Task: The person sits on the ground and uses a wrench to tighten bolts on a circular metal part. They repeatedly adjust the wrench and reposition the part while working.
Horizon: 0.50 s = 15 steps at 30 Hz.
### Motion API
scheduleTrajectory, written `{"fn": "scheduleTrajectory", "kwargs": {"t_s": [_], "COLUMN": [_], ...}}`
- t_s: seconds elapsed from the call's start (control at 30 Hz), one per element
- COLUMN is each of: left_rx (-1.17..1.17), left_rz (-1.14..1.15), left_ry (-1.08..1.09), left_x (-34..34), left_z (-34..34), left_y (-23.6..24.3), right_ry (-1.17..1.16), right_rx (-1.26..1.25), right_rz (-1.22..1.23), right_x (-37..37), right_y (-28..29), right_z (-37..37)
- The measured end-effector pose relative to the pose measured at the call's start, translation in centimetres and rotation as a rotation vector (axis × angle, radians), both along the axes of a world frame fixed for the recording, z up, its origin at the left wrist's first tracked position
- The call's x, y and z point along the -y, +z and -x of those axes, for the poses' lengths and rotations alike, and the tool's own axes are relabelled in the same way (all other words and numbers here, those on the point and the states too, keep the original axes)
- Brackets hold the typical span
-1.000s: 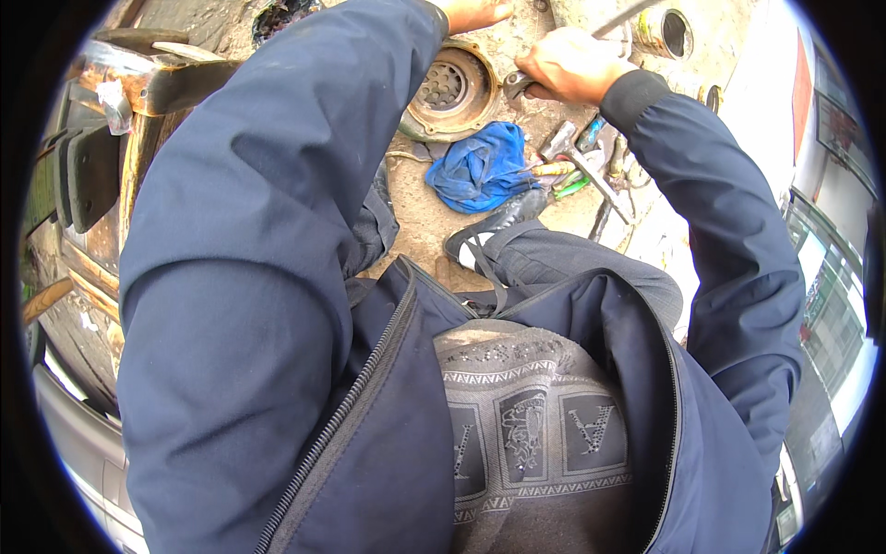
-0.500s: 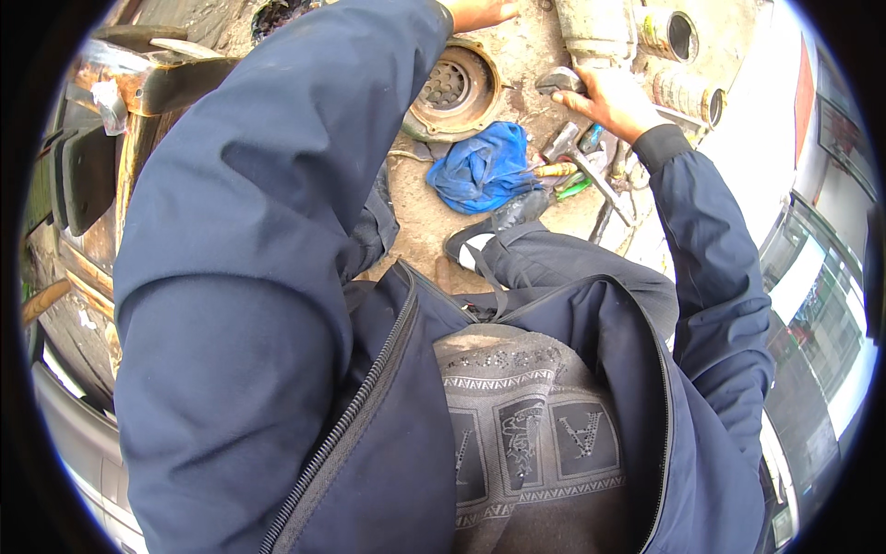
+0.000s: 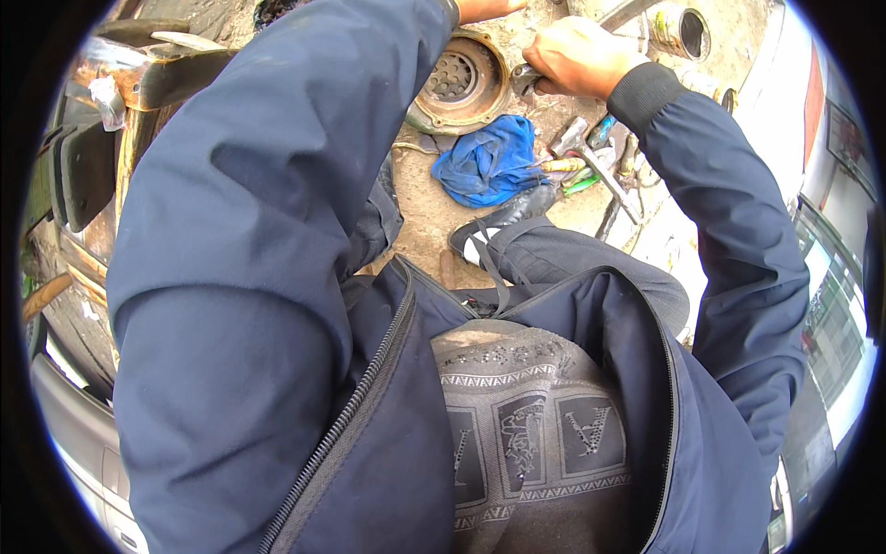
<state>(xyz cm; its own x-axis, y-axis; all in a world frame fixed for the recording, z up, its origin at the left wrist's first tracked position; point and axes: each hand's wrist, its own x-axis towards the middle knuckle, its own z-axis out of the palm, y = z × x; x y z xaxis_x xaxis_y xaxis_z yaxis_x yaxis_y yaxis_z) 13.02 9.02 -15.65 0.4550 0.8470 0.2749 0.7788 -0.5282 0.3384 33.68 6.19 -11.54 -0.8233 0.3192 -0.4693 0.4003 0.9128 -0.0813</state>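
Note:
My right hand (image 3: 580, 57) is closed around a metal hand tool. Its dark rounded head (image 3: 525, 79) sticks out left of the fingers, and a grey bar (image 3: 629, 13), seemingly its handle, emerges at the upper right. The tool's exact kind is unclear. My left hand (image 3: 487, 10) is at the top edge, mostly cut off, with its fingers hidden. Just below it lies a round metal housing (image 3: 499, 86) with a perforated centre. My right hand is beside this housing, apart from its rim.
A crumpled blue cloth (image 3: 489, 162) lies below the housing. To its right are a hammer (image 3: 604, 171) and several hand tools. A rusty can (image 3: 690, 34) lies on its side at upper right. My shoe (image 3: 503, 222) is near the cloth; wooden pieces (image 3: 138, 166) stand at left.
My right hand has moved up and left with the tool, turning so that its back shows and the bar appears at upper right. My left hand stays at the top edge.

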Motion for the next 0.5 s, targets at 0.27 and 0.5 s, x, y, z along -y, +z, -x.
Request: {"fn": "scheduleTrajectory", "kwargs": {"t_s": [0.27, 0.5], "left_rx": [-0.006, 0.016], "left_rz": [-0.003, 0.224], "left_ry": [0.001, 0.005], "left_x": [0.1, -0.4], "left_z": [0.0, -0.1], "left_y": [0.0, 0.4], "right_ry": [0.162, -0.382], "right_rx": [-0.222, -0.079], "right_rz": [0.044, 0.083], "right_x": [-0.4, -1.7], "right_y": [-0.9, 0.3], "right_z": [1.6, 1.7]}}
